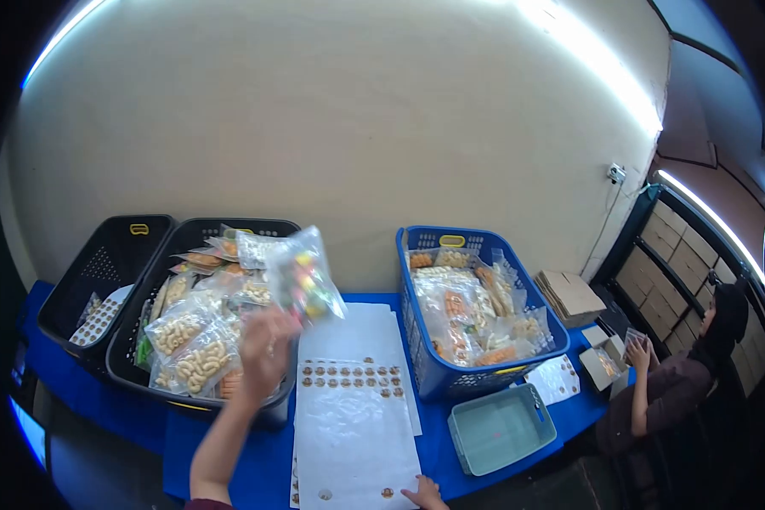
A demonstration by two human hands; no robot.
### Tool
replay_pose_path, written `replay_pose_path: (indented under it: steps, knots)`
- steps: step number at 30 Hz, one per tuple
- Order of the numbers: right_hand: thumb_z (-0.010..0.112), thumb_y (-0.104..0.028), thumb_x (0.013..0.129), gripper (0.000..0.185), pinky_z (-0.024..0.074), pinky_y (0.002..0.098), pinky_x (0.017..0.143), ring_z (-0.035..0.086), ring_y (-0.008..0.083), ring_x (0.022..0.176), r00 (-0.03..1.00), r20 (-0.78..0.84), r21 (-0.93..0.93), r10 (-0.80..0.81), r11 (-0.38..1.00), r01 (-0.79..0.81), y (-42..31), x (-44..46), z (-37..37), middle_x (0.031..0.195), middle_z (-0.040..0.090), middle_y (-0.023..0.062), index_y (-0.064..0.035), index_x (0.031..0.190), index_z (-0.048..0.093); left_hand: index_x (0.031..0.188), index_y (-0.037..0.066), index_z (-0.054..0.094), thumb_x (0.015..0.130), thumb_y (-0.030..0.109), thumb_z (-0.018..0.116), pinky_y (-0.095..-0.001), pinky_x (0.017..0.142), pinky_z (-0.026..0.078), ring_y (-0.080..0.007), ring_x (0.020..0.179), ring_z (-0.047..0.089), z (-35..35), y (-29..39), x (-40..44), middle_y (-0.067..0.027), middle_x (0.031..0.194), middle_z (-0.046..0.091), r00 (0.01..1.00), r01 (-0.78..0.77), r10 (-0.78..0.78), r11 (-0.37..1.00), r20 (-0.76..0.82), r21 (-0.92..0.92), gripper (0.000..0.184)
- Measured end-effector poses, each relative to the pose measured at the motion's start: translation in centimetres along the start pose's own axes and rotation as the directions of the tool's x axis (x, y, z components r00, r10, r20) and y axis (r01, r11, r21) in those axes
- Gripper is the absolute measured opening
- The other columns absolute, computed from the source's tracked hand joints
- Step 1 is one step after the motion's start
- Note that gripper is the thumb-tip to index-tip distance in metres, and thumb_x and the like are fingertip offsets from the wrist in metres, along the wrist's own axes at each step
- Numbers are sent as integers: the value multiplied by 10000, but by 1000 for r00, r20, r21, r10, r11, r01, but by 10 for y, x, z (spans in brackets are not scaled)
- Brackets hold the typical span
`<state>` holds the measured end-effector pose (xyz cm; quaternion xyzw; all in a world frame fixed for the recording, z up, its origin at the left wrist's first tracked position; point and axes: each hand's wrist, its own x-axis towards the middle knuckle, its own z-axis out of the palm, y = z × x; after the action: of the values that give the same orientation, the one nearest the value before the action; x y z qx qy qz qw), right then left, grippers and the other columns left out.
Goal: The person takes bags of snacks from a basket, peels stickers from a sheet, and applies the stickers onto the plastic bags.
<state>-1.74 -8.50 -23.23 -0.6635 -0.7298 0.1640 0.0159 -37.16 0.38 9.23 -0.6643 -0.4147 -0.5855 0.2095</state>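
Note:
My left hand (265, 347) is raised over the front right of a black basket (246, 224). Its fingers are closed on the lower edge of a clear plastic bag (304, 276) with red, yellow and green pieces inside, blurred by motion. Down at the bottom edge, my right hand (426, 493) rests with fingers stretched onto the corner of a white sticker sheet (357, 455), close to a round brown sticker (388, 492). More round stickers run in rows across the sheet's upper part. Bags of pale, curved snacks (202, 364) fill the black basket.
A blue basket (410, 297) of snack bags stands right of the sheets. Before it sits a grey-green tray (503, 466). A second black basket (102, 255) is at far left. Flat cardboard (569, 293) and a small open box (602, 365) lie near a co-worker (667, 391) at right.

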Motion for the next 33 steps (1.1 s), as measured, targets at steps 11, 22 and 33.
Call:
replay_pose_path:
  steps: [11, 22, 33]
  knots:
    - [532, -296, 837, 432, 450, 338, 826, 543, 208, 978, 827, 408, 861, -387, -137, -489, -36, 27, -89, 1092, 537, 122, -4, 1145, 448, 983, 106, 597, 690, -76, 522, -325, 840, 416, -259, 968, 510, 60, 119, -221, -88, 999, 508, 645, 580, -80, 699, 760, -418, 354]
    - [610, -147, 792, 439, 406, 240, 814, 533, 117, 953, 676, 469, 881, -568, 353, -314, -110, 23, -113, 1023, 578, 74, -24, 1177, 437, 1124, 10, 462, 806, 135, 595, -186, 643, 448, -72, 782, 542, 20, 104, -218, -20, 931, 559, 111, 964, -595, -132, 796, -233, 366]
    - [548, -211, 812, 331, 417, 253, 748, 571, 137, 863, 802, 476, 844, -362, 446, -299, -68, 77, -44, 994, 592, 71, -21, 1079, 503, 1033, -7, 468, 863, 171, 507, -257, 735, 460, -113, 847, 554, -37, 40, -105, -67, 955, 563, 619, 646, -786, 496, 18, -581, 249]
